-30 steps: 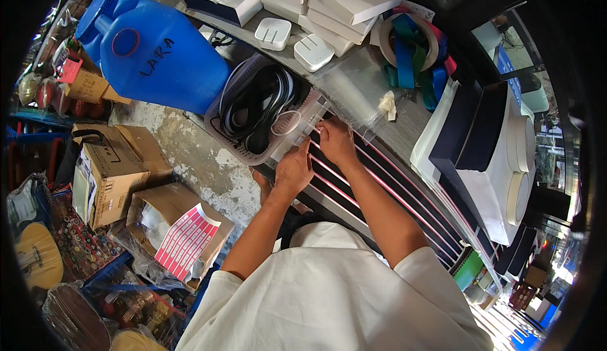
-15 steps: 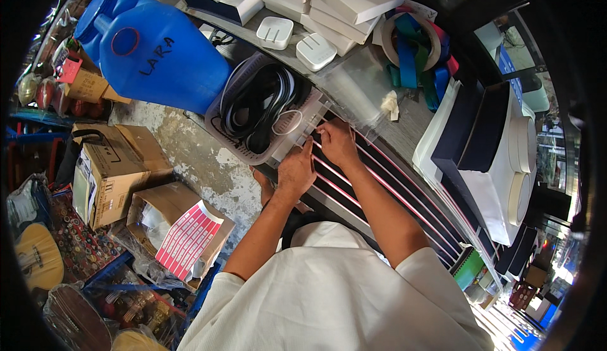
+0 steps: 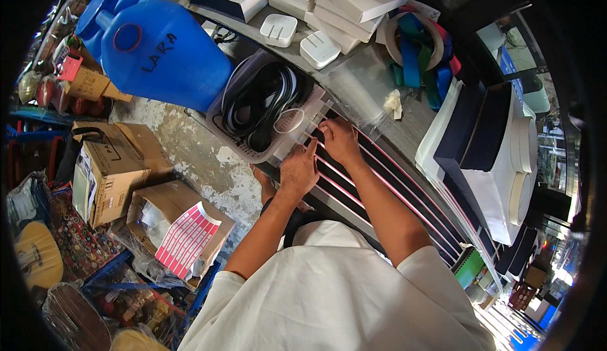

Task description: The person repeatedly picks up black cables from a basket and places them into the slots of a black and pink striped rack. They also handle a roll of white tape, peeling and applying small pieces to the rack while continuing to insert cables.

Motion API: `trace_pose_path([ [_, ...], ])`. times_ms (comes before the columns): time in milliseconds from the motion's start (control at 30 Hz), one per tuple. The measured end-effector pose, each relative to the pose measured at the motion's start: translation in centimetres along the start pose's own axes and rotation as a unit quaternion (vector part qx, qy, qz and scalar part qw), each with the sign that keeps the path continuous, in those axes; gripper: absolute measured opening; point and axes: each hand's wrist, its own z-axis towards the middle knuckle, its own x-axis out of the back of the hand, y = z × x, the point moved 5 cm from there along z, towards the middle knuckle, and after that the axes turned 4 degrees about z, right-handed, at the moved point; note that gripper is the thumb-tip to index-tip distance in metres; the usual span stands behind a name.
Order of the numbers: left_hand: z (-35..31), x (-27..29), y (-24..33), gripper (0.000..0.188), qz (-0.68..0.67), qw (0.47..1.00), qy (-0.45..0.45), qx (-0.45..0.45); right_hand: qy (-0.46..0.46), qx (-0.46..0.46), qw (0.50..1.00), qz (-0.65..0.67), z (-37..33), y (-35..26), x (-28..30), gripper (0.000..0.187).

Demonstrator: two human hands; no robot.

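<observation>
At the bench's front edge, left hand (image 3: 298, 171) and right hand (image 3: 339, 141) both pinch a clear packet (image 3: 302, 125); handling looks midway, unfinished.

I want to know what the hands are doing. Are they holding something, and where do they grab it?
Both the left hand and right hand pinch a small pale thing at the edge of the grey basket of black cables. What it is cannot be told.

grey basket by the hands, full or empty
Full: the grey basket holds coiled black cables that fill most of it.
</observation>
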Motion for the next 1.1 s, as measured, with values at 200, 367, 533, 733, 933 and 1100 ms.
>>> trace_pose_path([
  [200,-0.1,-0.1,0.0,0.062,-0.003,1.000,0.007,-0.005,0.013,0.010,1.000,-0.002,0.7,-0.5,-0.9,0.016],
  [367,0.0,-0.3,-0.1,0.064,0.010,1.000,0.021,-0.012,-0.060,-0.018,0.998,-0.010,2.6,-0.1,-2.2,0.030],
  [533,0.1,-0.5,-0.1,0.066,0.010,1.000,0.005,-0.002,-0.075,-0.053,0.996,0.000,2.9,-0.4,-2.5,0.031],
  [733,0.0,-0.6,-0.3,0.069,-0.003,1.000,0.006,0.003,-0.112,-0.087,0.990,-0.022,2.9,-0.3,-2.1,0.032],
  [933,0.0,-0.9,-0.4,0.070,0.013,1.000,-0.023,0.015,-0.080,-0.086,0.991,-0.060,2.6,-0.1,-2.1,0.028],
  [1100,0.0,-0.4,-0.1,0.063,-0.002,0.999,-0.019,0.031,-0.068,-0.056,0.996,-0.006,2.0,0.0,-1.0,0.027],
])
